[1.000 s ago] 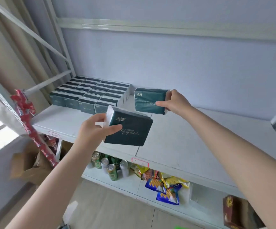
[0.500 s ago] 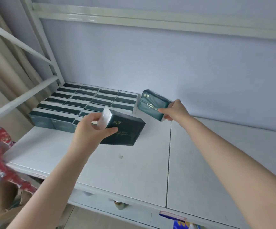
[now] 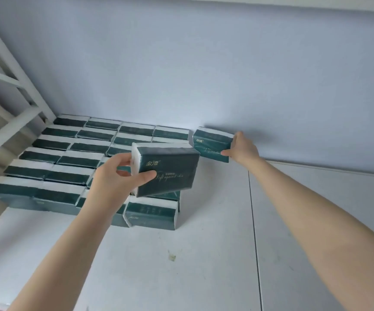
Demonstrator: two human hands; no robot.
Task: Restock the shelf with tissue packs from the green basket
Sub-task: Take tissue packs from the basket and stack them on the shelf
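- far tissue pack [image 3: 211, 143] is at the back of the shelf [image 3: 204, 265], beside the stocked rows [image 3: 69, 151], right hand [image 3: 243, 149] pinching its end
- near tissue pack [image 3: 170, 170] is held above the rows, left hand [image 3: 114, 178] gripping its short end
- probably light, squishy, slick wrap; the ends look like the best hold

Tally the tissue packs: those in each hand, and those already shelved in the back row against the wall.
left-hand pack, gripped by the left hand: 1
right-hand pack, gripped by the right hand: 1
back row, already shelved: 4
Total: 6. The nearer rows are partly hidden behind the left hand and are not counted.
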